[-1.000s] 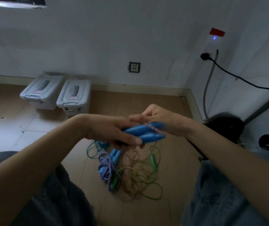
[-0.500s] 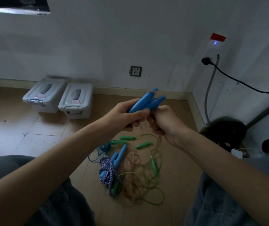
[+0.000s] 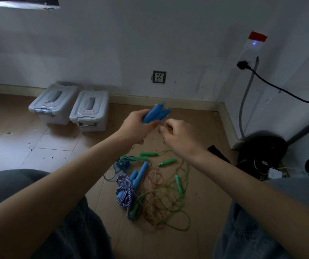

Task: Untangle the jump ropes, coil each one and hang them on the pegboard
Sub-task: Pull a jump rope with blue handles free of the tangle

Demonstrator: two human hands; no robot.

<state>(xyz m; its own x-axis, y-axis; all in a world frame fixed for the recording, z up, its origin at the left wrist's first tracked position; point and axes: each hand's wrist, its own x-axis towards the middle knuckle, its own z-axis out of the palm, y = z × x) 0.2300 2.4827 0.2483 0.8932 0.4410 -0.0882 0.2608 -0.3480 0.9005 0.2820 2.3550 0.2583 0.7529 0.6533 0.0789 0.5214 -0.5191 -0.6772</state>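
Since half a second ago the right hand [image 3: 180, 136] has let go of the blue handles [image 3: 155, 114] and moved slightly away; its fingers are curled, whether around a thin rope I cannot tell. The left hand [image 3: 135, 128] grips both handles, pointing up-right. Tangled jump ropes [image 3: 155, 191], green, blue and braided purple-white, lie on the floor [image 3: 202, 206] between the knees.

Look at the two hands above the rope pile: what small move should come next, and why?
Probably the right hand draws the cord out and loops it beside the blue handles that the left hand holds, since tangled ropes lie on the floor.
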